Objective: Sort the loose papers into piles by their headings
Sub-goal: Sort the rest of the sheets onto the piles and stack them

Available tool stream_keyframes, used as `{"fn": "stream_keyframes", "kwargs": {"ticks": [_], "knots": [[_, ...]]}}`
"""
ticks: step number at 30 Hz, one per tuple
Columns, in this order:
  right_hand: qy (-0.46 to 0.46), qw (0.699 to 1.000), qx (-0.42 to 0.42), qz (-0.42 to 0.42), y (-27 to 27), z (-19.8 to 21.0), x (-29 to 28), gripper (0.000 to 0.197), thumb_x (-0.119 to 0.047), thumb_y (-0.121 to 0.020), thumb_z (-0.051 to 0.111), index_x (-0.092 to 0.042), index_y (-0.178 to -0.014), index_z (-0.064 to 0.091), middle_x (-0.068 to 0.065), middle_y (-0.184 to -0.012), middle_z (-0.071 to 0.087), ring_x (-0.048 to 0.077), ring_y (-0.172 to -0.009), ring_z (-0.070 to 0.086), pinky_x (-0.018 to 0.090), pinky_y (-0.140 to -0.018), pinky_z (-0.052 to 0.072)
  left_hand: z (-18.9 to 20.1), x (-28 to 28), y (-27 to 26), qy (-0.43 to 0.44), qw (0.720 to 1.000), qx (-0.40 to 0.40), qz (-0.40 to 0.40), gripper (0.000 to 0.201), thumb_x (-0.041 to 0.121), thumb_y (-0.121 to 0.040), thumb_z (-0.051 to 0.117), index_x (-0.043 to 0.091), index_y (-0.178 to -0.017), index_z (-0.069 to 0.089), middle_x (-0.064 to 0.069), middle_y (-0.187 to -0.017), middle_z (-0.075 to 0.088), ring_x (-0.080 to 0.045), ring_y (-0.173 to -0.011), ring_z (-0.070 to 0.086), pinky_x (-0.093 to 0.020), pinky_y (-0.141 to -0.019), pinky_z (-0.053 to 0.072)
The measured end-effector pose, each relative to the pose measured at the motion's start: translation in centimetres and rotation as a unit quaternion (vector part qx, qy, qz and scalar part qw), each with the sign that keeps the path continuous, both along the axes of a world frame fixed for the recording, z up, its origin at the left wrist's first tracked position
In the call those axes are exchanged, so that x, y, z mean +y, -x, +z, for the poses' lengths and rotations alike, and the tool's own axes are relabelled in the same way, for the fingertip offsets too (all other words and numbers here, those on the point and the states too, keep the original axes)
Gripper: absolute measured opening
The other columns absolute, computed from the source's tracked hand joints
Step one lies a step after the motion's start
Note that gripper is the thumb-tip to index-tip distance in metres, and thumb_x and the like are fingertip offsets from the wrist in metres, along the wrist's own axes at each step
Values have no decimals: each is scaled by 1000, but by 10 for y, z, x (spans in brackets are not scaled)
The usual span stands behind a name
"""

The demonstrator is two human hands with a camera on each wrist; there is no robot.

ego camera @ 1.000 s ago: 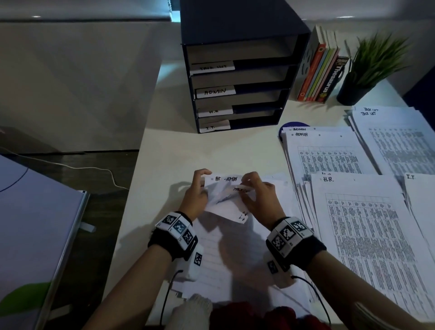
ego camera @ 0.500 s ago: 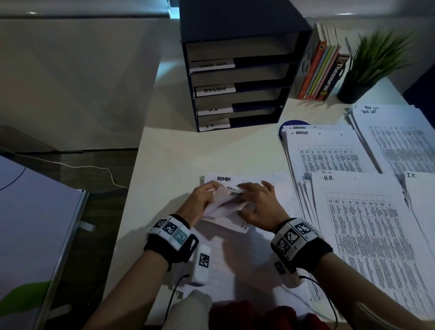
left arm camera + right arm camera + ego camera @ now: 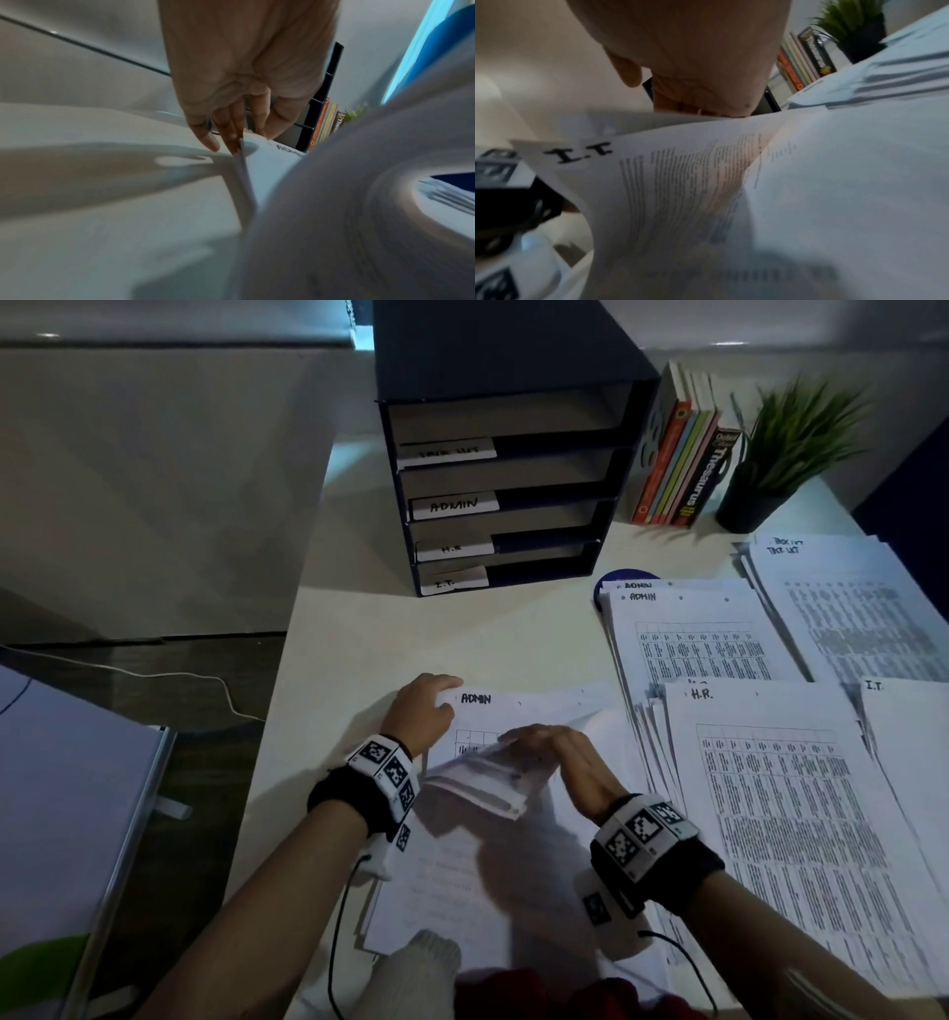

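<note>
1. The unsorted stack [image 3: 477, 880] lies on the tabletop [image 3: 411, 629] right in front of the person. Its upper sheets are folded back toward them in a curled wad [image 3: 482, 783], baring a sheet headed ADMIN [image 3: 513, 711].
2. The left hand [image 3: 423, 711] grasps the stack's far-left corner; the left wrist view shows the thumb on top of the corner and fingers [image 3: 231, 134] against its edge.
3. The right hand [image 3: 565, 762] lies over the folded-back sheets. Its fingers look fairly straight, but they are hidden behind paper, so I cannot tell whether they pinch or only press. The right wrist view shows a lifted sheet headed I.T. [image 3: 654, 172] curving under that hand.
4. Handling, as I judge it: single sheets are very light, limp and slick against each other, so 2 can slide off together. They crease easily where bent.
5. Best hold is likely a top corner beside the heading, thumb above and fingers below, peeling 1 sheet while the other hand pins the rest.
6. The sorted piles lie to the right: ADMIN pile [image 3: 688, 639], H.R. pile [image 3: 770, 814], I.T. pile [image 3: 914, 737] and a far pile [image 3: 847, 608] whose heading is too blurred to read.
</note>
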State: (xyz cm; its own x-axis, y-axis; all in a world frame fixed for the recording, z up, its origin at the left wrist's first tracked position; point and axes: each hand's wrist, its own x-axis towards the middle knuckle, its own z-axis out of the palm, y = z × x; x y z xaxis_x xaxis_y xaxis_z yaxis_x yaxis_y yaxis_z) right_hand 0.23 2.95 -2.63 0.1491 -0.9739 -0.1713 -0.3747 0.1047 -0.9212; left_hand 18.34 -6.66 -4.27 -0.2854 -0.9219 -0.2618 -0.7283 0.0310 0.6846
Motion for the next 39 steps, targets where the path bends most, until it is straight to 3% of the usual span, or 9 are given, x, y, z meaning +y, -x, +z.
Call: {"fn": "stream_keyframes", "kwargs": {"ticks": [2,5,9,16,21,25,30,34,39], "knots": [[-44,997,-53,-45,-2,3,-3,46,-24,-82,33,-3,-97,71,6,-103,69,-2,-91,62,15,-82,44,1,3,-1,42,999,-10,-18,37,1,-87,49,11,-121,58,-8,-133,51,-22,-124,47,-28,-104,34],[-2,996,86,-39,-11,8,-10,26,-12,-87,50,0,-96,71,11,-104,69,13,-92,62,18,-85,43,3,5,-1,100,994,-29,-45,23,4,-88,53,3,-108,63,-14,-121,59,-27,-110,54,-32,-94,40],[59,981,155,-98,-22,6,-18,22,6,-76,56,-5,-94,49,16,-92,58,32,-77,57,34,-66,42,7,12,-3,15,996,68,-46,37,17,-93,52,12,-58,40,-10,-59,35,-17,-59,32,-28,-59,26],[87,975,181,-96,-21,-7,-22,44,8,-78,60,1,-121,51,14,-128,46,30,-97,58,25,-81,45,-6,17,-13,-137,975,177,10,73,86,-68,34,16,-79,49,-8,-77,46,-16,-73,45,-31,-74,35],[111,968,213,-73,-17,-13,-21,43,6,-81,59,2,-123,55,17,-131,52,30,-115,56,18,-92,32,-20,22,-16,-212,959,177,58,100,99,-51,21,12,-84,57,-13,-86,59,-22,-80,55,-36,-81,40],[121,968,207,-70,-14,-16,-24,45,6,-81,60,-2,-124,55,14,-130,54,29,-113,57,19,-91,35,-9,31,-15,-214,947,226,83,89,78,-69,45,6,-119,61,-13,-119,62,-26,-112,57,-41,-103,40],[184,961,202,-45,-15,-21,-23,53,12,-71,63,-7,-121,59,21,-124,53,36,-105,57,37,-88,49,-3,35,-13,-197,944,258,62,29,18,-86,61,9,-113,60,-6,-103,66,-19,-93,63,-34,-88,51],[234,941,244,-18,-15,-26,-15,37,10,-51,73,-11,-80,63,21,-107,59,41,-86,59,48,-67,52,-5,36,-13,-182,945,263,63,26,10,-84,64,11,-110,60,-6,-104,67,-20,-93,65,-33,-84,53],[273,933,234,-27,-11,-30,-5,53,2,-49,76,-26,-80,45,7,-98,62,24,-83,52,39,-62,45,-10,33,-12,-144,954,246,90,14,14,-90,56,8,-83,67,-12,-89,63,-21,-88,57,-39,-84,46]]}}
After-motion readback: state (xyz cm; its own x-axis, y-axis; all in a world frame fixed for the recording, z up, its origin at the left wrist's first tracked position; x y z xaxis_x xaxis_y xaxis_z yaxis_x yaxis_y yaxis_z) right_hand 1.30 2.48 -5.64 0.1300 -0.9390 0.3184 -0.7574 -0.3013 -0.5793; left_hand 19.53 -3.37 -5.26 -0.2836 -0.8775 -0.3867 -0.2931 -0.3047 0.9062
